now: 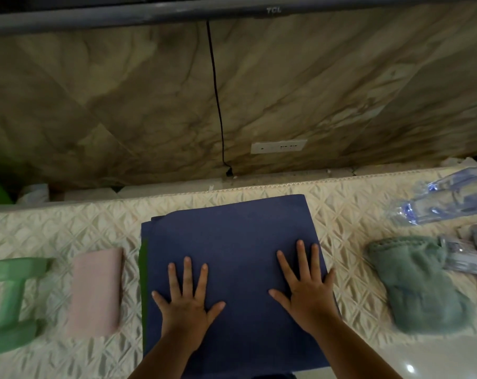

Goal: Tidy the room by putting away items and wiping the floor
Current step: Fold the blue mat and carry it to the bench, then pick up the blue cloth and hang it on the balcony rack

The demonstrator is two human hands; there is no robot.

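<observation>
Both hands, left hand [186, 299] and right hand [304, 291], are pressing flat with fingers spread, gripping nothing, on the folded blue cloth [231, 242] lying mid-counter, and should probably be smoothing outward evenly before lifting it.

Folded navy cloth [231, 242] lies flat (edges uneven).

One view only, head-worn, wide-angle. It looks forward and steeply down, close in: left hand [186, 305] and right hand [308, 294] sit low centre. Past the fingertips [187, 262], the quilted surface [354, 214] ends and a marbled wall [122, 105] rises. Straight lines bow toward the frame edges.
</observation>
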